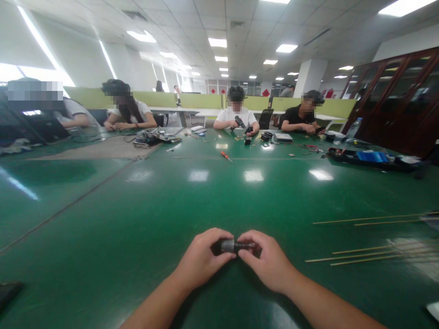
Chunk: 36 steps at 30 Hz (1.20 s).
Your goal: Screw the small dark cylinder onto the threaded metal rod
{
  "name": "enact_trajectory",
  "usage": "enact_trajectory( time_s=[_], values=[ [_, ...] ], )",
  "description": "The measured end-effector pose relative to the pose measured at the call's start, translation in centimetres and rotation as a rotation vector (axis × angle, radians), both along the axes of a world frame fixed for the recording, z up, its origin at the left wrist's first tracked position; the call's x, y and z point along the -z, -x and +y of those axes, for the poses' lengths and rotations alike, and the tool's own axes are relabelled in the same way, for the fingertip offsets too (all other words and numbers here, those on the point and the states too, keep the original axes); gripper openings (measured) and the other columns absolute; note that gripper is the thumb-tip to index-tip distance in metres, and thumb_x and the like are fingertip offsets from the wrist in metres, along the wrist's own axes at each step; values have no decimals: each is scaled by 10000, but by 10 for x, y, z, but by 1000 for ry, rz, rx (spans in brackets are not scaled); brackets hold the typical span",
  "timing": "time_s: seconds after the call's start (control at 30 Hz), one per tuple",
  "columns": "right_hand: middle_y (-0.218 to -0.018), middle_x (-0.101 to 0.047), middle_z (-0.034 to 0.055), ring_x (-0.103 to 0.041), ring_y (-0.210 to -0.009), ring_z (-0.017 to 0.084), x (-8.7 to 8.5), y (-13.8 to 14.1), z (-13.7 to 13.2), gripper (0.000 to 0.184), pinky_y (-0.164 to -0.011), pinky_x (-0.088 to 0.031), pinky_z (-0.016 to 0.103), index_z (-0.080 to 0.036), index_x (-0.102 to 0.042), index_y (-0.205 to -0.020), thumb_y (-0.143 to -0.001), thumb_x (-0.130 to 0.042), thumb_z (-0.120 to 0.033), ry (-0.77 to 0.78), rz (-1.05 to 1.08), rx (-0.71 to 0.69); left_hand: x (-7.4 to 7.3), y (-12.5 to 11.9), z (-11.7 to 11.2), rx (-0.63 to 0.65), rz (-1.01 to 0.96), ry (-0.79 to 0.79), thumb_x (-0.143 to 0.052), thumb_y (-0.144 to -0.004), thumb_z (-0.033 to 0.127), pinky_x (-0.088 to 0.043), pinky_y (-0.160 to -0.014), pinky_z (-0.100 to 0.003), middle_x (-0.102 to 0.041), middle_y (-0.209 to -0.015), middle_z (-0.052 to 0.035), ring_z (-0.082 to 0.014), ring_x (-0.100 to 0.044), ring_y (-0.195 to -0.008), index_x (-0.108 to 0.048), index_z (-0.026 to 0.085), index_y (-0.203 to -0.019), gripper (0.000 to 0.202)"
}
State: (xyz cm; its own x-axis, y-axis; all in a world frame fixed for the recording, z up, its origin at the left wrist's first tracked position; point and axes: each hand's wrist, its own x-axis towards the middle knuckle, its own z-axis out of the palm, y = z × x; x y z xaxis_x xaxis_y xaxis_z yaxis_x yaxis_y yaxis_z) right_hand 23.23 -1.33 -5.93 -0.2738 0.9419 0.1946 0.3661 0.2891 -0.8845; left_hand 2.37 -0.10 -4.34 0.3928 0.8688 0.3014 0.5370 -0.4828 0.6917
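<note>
Between my hands, just over the green tabletop, lies a small dark cylindrical part with a grey band (227, 246) and a narrower ridged black end pointing right. I cannot tell its exact kind. My left hand (203, 257) grips the thicker left end, thumb below and fingers above. On the right, my right hand (265, 260) pinches the narrower end with thumb and fingers. My fingers and palms hide both ends of the part.
Several thin bamboo sticks (356, 259) lie on the green table (164, 201) at the right. Farther off are an orange-handled screwdriver (225, 156) and a black tray (343, 157) holding something blue. Several people sit across the table; one holds a power drill (239, 122).
</note>
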Motion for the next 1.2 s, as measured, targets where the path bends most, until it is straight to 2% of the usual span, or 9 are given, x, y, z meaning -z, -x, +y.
enact_trajectory(
  time_s=[0.7, 1.2],
  values=[
    [-862, -693, 10, -610, -756, 161, -3, -3, 3, 157, -686, -447, 262, -208, -717, -937, -806, -639, -174, 23, 4, 5, -1, -5, -5, -59, 12, -31, -714, -791, 275, -489, -782, -297, -702, -922, -14, -187, -652, -850, -679, 238, -975, 191],
    [-849, -695, 6, -618, -752, 163, -5, -3, 2, 131, -691, -448, 264, -194, -684, -935, -816, -629, -206, 76, 43, -4, 1, -6, -8, -102, 3, -42, -732, -780, 235, -495, -769, -282, -709, -921, -1, -177, -661, -850, -675, 240, -983, 211]
  ],
)
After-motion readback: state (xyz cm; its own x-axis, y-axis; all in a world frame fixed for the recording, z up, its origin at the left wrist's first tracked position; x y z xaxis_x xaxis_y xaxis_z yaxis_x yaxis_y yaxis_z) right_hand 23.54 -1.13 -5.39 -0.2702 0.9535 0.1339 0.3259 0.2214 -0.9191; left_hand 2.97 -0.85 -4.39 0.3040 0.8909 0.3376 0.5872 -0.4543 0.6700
